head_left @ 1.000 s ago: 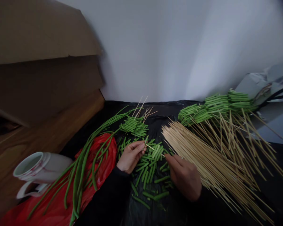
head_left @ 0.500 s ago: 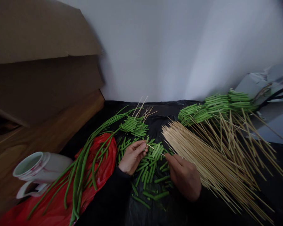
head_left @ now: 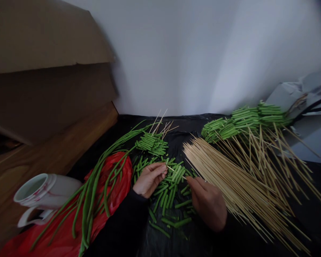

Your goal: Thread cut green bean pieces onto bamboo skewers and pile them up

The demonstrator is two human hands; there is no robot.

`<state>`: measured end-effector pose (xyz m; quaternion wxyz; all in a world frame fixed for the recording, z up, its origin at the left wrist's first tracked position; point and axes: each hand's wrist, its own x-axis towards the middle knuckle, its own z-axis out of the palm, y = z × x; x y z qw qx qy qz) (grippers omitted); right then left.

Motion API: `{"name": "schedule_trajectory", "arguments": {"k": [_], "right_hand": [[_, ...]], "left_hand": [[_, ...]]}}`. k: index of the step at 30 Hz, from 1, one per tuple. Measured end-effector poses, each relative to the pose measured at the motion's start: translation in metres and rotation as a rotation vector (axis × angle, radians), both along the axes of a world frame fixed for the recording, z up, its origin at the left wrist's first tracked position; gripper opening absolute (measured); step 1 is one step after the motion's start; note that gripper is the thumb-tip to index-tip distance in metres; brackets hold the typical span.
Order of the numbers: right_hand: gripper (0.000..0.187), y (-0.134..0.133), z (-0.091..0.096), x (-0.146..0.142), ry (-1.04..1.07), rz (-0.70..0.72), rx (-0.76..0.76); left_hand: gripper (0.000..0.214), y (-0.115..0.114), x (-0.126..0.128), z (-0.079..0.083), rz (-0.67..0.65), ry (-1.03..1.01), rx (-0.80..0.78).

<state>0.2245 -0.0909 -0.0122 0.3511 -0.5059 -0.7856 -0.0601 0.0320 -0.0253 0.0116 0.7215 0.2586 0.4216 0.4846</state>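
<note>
My left hand is closed in a pinch over the pile of cut green bean pieces, its fingertips at the tip of a thin bamboo skewer. My right hand is closed on the other end of that skewer, just right of the pile. What the left fingers pinch is too small to make out. Both wrists wear dark sleeves.
A large heap of bare bamboo skewers lies to the right. Finished bean skewers lie behind the pile, more at the back right. Long whole beans cross a red plastic bag. A white mug lies left.
Both hands have stayed almost in place; the left fingertips have shifted slightly down and right along the skewer tip. The view dipped a little.
</note>
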Motion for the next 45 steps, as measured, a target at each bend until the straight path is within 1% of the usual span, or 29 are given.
{"name": "schedule_trajectory", "arguments": {"k": [11, 17, 21, 25, 27, 29, 31, 32, 34, 36, 38, 40, 43, 44, 45], "right_hand": [[0.031, -0.001, -0.002, -0.001, 0.018, 0.012, -0.010], [0.029, -0.001, 0.000, -0.003, 0.022, 0.017, -0.005], [0.026, 0.000, 0.001, -0.003, 0.010, 0.009, 0.003], [0.027, 0.003, 0.002, 0.001, 0.006, -0.019, 0.018], [0.028, 0.004, 0.002, 0.005, 0.012, -0.039, 0.017], [0.029, 0.006, 0.001, 0.008, 0.020, -0.053, 0.015], [0.030, 0.008, 0.000, 0.010, 0.024, -0.060, 0.016], [0.030, 0.008, 0.000, 0.010, 0.024, -0.063, 0.021], [0.031, 0.009, 0.000, 0.010, 0.021, -0.060, 0.030], [0.030, 0.009, 0.001, 0.010, 0.012, -0.060, 0.034], [0.029, 0.009, 0.002, 0.010, 0.009, -0.065, 0.029], [0.028, 0.008, 0.002, 0.010, 0.017, -0.068, 0.022], [0.027, 0.009, 0.002, 0.011, 0.035, -0.062, 0.012], [0.027, 0.009, 0.002, 0.011, 0.038, -0.063, 0.013], [0.026, 0.009, 0.002, 0.011, 0.037, -0.066, 0.016]], "left_hand": [[0.024, -0.001, 0.000, 0.001, -0.020, 0.051, 0.019], [0.023, -0.008, 0.008, -0.001, -0.086, 0.198, 0.071], [0.022, -0.009, 0.010, -0.002, -0.067, 0.238, 0.136], [0.024, -0.003, -0.001, 0.003, -0.087, 0.322, 0.217], [0.027, 0.002, -0.012, 0.007, -0.053, 0.353, 0.229], [0.027, 0.007, -0.023, 0.012, 0.019, 0.429, 0.257], [0.026, 0.010, -0.033, 0.017, 0.026, 0.578, 0.305], [0.026, 0.011, -0.036, 0.019, -0.013, 0.664, 0.333], [0.026, 0.012, -0.041, 0.021, -0.144, 0.816, 0.389], [0.027, 0.011, -0.043, 0.020, -0.273, 0.914, 0.426], [0.029, 0.011, -0.043, 0.017, -0.324, 0.978, 0.447], [0.032, 0.011, -0.044, 0.015, -0.286, 1.047, 0.467], [0.031, 0.012, -0.045, 0.014, -0.159, 1.146, 0.497], [0.030, 0.012, -0.046, 0.014, -0.143, 1.151, 0.500], [0.028, 0.012, -0.046, 0.015, -0.157, 1.136, 0.498]]}}
